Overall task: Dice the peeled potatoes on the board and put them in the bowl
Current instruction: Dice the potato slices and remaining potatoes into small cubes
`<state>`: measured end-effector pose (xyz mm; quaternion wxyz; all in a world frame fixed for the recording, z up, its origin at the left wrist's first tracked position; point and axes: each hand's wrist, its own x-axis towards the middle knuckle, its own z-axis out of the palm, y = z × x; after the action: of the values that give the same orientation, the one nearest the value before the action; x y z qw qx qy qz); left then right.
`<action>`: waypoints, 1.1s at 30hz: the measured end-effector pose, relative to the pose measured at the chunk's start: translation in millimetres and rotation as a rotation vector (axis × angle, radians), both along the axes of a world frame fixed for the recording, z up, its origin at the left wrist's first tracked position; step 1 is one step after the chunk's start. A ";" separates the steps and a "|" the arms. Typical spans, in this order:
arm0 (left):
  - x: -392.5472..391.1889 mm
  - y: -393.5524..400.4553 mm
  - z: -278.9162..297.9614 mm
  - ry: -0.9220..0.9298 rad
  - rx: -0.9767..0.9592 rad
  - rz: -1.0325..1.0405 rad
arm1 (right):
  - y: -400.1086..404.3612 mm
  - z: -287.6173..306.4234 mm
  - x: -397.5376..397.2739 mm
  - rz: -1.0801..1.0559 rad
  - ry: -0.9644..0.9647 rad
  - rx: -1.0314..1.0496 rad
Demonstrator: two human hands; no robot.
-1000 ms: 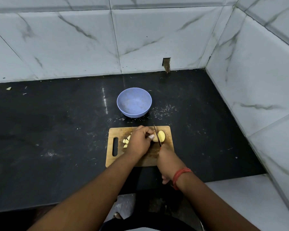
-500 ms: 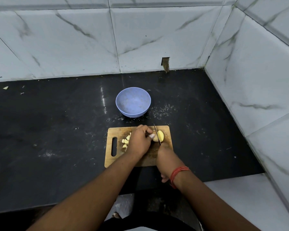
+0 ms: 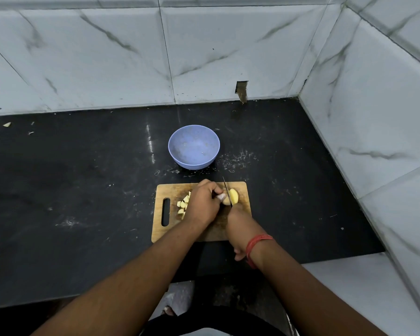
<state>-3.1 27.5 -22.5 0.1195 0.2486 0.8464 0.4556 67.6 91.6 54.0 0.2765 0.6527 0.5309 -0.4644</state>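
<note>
Little is changing over the last second: the knife (image 3: pixel 227 192) is still sitting in the potato (image 3: pixel 232 196) near the board's (image 3: pixel 170 232) far right corner. The right hand (image 3: pixel 240 225) is gripping the handle; the left hand's (image 3: pixel 202 204) curled fingers are pinning the potato. Dice (image 3: pixel 183 204) are lying toward the board's left edge. The bowl (image 3: pixel 194 147), beyond the far edge, is holding none; nothing is blocking it.

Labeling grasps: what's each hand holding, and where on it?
Right hand grips the knife by its handle, hidden in the fist. Left hand holds the potato at its left end with its fingertips.
</note>
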 end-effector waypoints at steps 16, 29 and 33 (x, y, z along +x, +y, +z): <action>-5.7 1.8 3.8 -0.060 -0.008 0.028 | 1.5 -10.7 -20.2 -0.055 -0.045 0.013; -5.1 2.9 4.1 -0.087 -0.027 0.061 | -6.0 -15.2 -5.8 -0.093 -0.023 -0.036; -4.3 3.4 5.4 -0.086 -0.021 0.049 | 2.7 -12.6 -20.1 -0.074 -0.009 -0.066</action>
<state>-7.4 30.9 -17.1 0.1470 0.2066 0.8512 0.4596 47.5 94.3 41.4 0.2830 0.6647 0.4893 -0.4886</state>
